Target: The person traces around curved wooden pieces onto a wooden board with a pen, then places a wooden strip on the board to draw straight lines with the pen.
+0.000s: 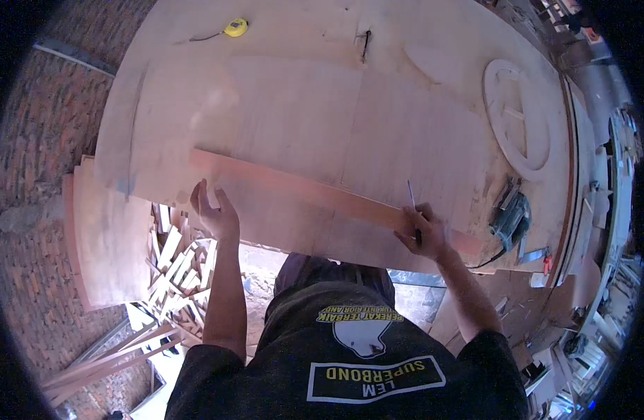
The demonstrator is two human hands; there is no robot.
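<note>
A long, narrow wooden board (301, 187) lies slantwise across the large plywood worktop (294, 105) in front of me. My left hand (215, 212) is at the worktop's near edge, close to the board's left end. Its fingers are apart with nothing between them. Over toward the board's right end, my right hand (427, 236) is closed around a thin pencil (410, 194) that points up and away from me. This hand is over the board and hides part of it; whether it presses on the wood I cannot tell.
A yellow tape measure (236, 27) lies at the far left. On the right are an oval wooden frame (490, 105), a corded power tool (509, 218) and a red-handled tool (547, 263). Wood offcuts (178, 269) are heaped below the left edge, beside a brick wall (35, 175).
</note>
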